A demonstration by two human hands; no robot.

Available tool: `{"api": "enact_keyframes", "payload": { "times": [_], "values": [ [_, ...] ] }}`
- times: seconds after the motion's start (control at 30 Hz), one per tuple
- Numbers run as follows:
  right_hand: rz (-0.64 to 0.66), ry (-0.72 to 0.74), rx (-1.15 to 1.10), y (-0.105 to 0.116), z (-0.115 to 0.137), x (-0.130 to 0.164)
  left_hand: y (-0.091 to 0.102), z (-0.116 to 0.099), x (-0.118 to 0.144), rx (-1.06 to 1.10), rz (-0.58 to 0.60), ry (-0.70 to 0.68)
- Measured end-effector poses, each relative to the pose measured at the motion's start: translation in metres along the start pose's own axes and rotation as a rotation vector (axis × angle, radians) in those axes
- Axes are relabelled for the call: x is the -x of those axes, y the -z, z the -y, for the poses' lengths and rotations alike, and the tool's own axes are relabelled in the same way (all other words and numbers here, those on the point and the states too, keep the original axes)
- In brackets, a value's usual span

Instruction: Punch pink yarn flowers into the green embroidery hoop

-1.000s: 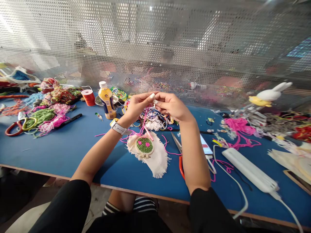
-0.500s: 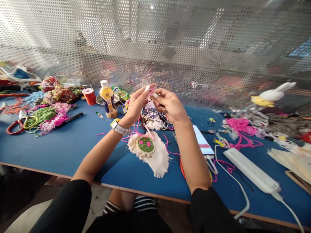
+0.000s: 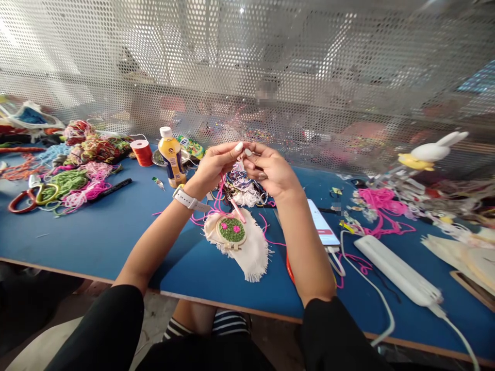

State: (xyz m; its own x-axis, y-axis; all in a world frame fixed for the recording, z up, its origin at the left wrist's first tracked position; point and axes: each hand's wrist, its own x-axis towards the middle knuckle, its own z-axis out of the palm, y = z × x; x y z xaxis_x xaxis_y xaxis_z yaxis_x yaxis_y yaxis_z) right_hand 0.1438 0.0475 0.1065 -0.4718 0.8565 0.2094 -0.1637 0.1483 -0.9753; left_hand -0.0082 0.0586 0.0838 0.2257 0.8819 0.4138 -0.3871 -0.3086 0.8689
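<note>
My left hand [image 3: 219, 164] and my right hand [image 3: 270, 169] meet fingertip to fingertip above the table, both closed in a pinch. Pink yarn [image 3: 221, 189] hangs down from below my left hand; the bit between the fingertips is mostly hidden. Beneath my hands lies a white fringed cloth [image 3: 253, 252] in a small round embroidery hoop [image 3: 222, 242]. Green loops with two pink flowers [image 3: 236, 229] fill the hoop. A pink pen-like tool [image 3: 238, 211] rests across the cloth's upper edge.
A heap of mixed yarn [image 3: 245, 189] lies behind my hands. To the left are a drink bottle [image 3: 170, 154], a red thread spool [image 3: 141, 153], scissors [image 3: 23, 202] and more yarn. On the right are a phone [image 3: 323, 226], a white power strip [image 3: 398, 270] and a rabbit-shaped lamp [image 3: 429, 153].
My fingertips have come closer together and slightly lower. The pink loop that showed above them is now mostly hidden between the fingers. The cloth and hoop stay in place.
</note>
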Motion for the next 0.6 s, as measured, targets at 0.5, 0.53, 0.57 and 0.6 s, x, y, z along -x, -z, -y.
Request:
{"api": "enact_keyframes", "payload": {
  "times": [0.5, 0.53, 0.57, 0.6],
  "values": [
    [0.101, 0.009, -0.008, -0.03, 0.003, 0.016, 0.007, -0.023, 0.003, -0.094, -0.065, -0.109],
    [0.104, 0.015, -0.014, -0.032, 0.003, 0.017, 0.007, -0.025, 0.003, -0.087, -0.064, -0.107],
    [0.107, 0.017, -0.023, -0.034, 0.003, 0.017, 0.006, -0.026, 0.004, -0.085, -0.064, -0.105],
    [0.111, 0.018, -0.032, -0.035, 0.003, 0.018, 0.006, -0.027, 0.004, -0.085, -0.066, -0.099]
  ]
}}
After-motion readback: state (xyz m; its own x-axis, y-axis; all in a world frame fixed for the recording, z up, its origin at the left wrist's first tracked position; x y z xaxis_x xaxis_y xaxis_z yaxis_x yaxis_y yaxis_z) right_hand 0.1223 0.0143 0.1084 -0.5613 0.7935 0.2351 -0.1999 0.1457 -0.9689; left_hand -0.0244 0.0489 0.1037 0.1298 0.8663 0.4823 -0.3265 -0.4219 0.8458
